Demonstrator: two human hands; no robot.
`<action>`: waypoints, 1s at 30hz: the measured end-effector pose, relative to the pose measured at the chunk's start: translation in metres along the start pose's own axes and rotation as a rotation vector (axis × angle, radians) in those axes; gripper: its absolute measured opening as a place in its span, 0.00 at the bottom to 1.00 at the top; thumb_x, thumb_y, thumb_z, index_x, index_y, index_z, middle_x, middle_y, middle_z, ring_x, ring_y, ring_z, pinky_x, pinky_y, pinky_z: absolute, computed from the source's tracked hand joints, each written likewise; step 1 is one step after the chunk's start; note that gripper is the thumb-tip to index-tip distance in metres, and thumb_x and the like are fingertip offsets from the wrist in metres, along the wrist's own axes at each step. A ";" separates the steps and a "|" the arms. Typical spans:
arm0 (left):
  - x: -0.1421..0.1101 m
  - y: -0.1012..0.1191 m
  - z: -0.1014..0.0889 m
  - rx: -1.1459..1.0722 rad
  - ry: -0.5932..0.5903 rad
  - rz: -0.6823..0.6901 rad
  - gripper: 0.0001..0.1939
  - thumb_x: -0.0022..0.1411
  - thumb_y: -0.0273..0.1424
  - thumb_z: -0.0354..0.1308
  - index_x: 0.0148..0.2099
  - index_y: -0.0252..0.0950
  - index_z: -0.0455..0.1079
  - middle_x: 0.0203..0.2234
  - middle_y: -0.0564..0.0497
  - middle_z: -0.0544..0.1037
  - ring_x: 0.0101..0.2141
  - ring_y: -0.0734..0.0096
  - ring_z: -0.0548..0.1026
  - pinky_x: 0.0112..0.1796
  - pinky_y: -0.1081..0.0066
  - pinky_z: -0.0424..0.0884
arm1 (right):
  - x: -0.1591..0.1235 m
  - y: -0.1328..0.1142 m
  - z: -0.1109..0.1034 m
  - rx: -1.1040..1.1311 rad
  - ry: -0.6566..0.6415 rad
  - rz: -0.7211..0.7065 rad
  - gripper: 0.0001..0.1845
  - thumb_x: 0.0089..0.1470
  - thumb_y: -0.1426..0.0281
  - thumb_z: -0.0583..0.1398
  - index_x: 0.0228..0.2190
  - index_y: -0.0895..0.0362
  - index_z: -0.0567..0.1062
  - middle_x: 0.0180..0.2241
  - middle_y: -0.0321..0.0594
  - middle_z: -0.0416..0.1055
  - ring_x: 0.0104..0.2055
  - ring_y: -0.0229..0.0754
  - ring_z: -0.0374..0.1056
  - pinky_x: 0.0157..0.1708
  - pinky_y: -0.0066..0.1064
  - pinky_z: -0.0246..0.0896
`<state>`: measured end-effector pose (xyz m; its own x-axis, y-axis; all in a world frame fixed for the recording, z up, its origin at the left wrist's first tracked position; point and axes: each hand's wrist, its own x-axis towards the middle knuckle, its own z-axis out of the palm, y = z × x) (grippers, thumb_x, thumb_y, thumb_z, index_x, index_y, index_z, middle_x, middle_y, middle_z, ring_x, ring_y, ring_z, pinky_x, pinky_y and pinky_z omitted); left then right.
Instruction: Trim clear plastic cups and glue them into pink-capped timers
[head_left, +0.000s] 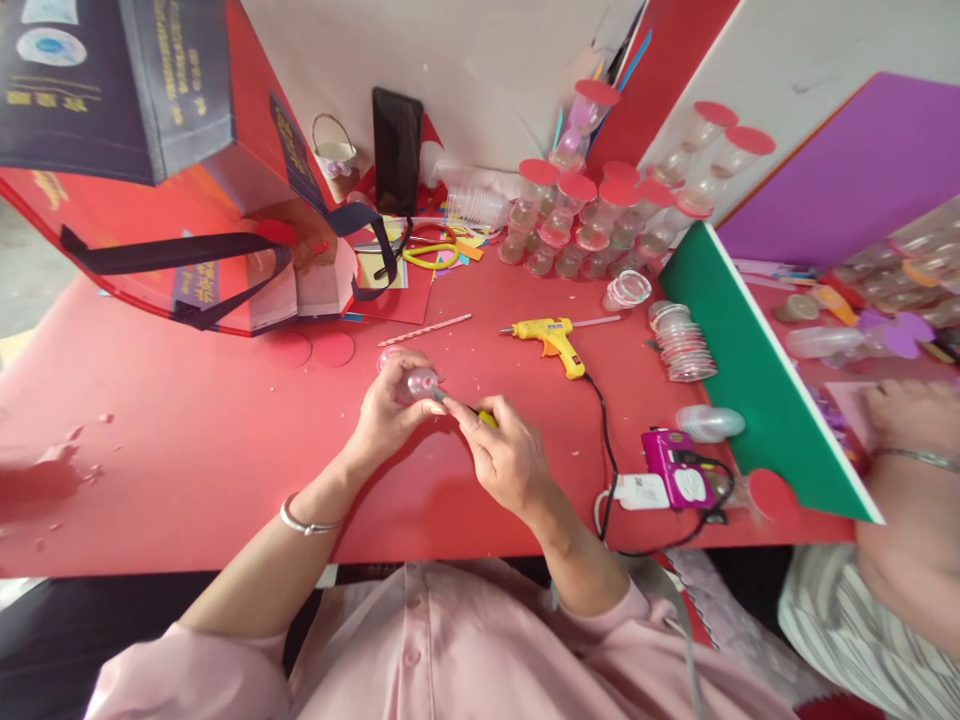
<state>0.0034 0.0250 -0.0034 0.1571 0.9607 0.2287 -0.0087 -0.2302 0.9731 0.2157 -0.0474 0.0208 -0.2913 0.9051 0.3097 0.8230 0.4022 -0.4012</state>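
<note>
My left hand (386, 405) is closed around a small clear plastic cup (418, 384) with a rounded end and a red spot at its tip. In my right hand (506, 448) is a utility knife (486, 417) with a yellow-and-black handle, most of it covered by the fingers. Its grey tip reaches the rounded end of the cup, near my left thumb; whether it cuts in, I cannot tell. Beyond my hands lie a striped pencil-like stick (425, 330) and a yellow hot glue gun (551, 342) with a glue stick in its back.
Hourglass-like cup pairs with red discs (577, 190) are stacked at the back. Nested cups (682, 342) and a purple power box (679, 468) with cables lie right, beside a green divider (750, 370). A red bag (300, 230) stands left. Past the divider shows another person's arm (911, 500).
</note>
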 end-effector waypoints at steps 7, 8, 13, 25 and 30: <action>-0.002 -0.003 0.002 -0.027 -0.008 -0.010 0.31 0.54 0.48 0.77 0.54 0.41 0.73 0.48 0.44 0.77 0.45 0.61 0.79 0.48 0.62 0.77 | 0.000 0.001 -0.002 0.021 0.017 -0.015 0.27 0.73 0.70 0.54 0.67 0.40 0.71 0.44 0.42 0.72 0.40 0.39 0.71 0.38 0.27 0.69; -0.002 -0.004 0.002 -0.046 -0.013 -0.019 0.31 0.54 0.48 0.77 0.54 0.41 0.73 0.48 0.44 0.77 0.44 0.61 0.79 0.47 0.62 0.78 | 0.000 0.001 -0.002 0.024 0.016 -0.021 0.27 0.73 0.70 0.54 0.67 0.40 0.71 0.44 0.42 0.72 0.40 0.39 0.72 0.38 0.27 0.69; -0.001 -0.003 0.002 -0.021 -0.017 0.013 0.29 0.55 0.47 0.77 0.53 0.41 0.74 0.45 0.44 0.79 0.46 0.61 0.78 0.48 0.63 0.77 | 0.000 0.001 -0.003 0.020 0.017 -0.020 0.28 0.72 0.71 0.54 0.68 0.39 0.70 0.44 0.42 0.72 0.41 0.39 0.72 0.38 0.26 0.69; 0.000 0.000 0.000 0.117 -0.030 0.092 0.24 0.59 0.50 0.74 0.49 0.40 0.76 0.44 0.42 0.80 0.50 0.57 0.75 0.52 0.60 0.73 | -0.001 0.002 -0.001 0.010 0.020 -0.021 0.30 0.71 0.73 0.55 0.68 0.40 0.69 0.44 0.42 0.71 0.43 0.41 0.72 0.38 0.28 0.69; 0.000 0.000 0.001 0.048 -0.036 0.056 0.29 0.58 0.50 0.74 0.54 0.40 0.73 0.45 0.43 0.78 0.46 0.61 0.76 0.48 0.63 0.75 | -0.001 0.004 -0.001 0.050 0.013 -0.025 0.29 0.72 0.71 0.55 0.69 0.39 0.69 0.45 0.42 0.71 0.43 0.40 0.72 0.39 0.28 0.69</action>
<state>0.0048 0.0247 -0.0038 0.1930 0.9401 0.2811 0.0285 -0.2918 0.9561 0.2194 -0.0473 0.0193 -0.3047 0.8929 0.3315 0.7898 0.4314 -0.4360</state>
